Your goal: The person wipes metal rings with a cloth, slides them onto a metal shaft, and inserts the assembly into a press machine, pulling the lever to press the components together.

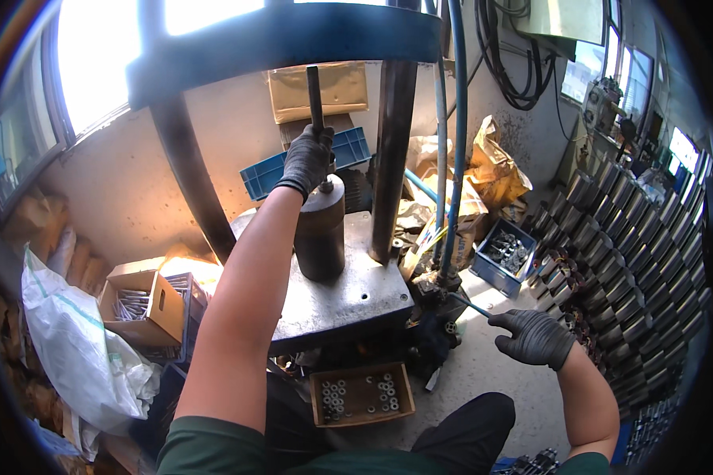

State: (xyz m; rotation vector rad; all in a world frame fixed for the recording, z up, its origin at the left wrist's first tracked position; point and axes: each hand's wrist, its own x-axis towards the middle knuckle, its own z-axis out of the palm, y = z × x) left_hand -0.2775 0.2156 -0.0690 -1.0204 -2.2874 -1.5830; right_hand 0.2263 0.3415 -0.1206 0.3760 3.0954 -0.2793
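My left hand (307, 157), in a dark grey glove, is closed around an upright dark metal rod (315, 99). The rod stands over a dark metal cylinder (321, 237), where a thinner shaft shows just below my fingers. That cylinder rests upright on the press's steel table (356, 293). Over at the right, my gloved right hand (535, 338) has its fingers on the end of a thin blue lever (471, 304). The lever runs to a valve block (437, 286) beside the press. My palms and the exact finger contacts are hidden.
The press's blue crossbeam (285, 38) spans two dark columns. A box of small metal rings (362, 393) sits below the table. Stacked metal tubes (610, 261) fill the right side, near a blue crate of metal parts (505, 257). A white sack (75, 340) lies left.
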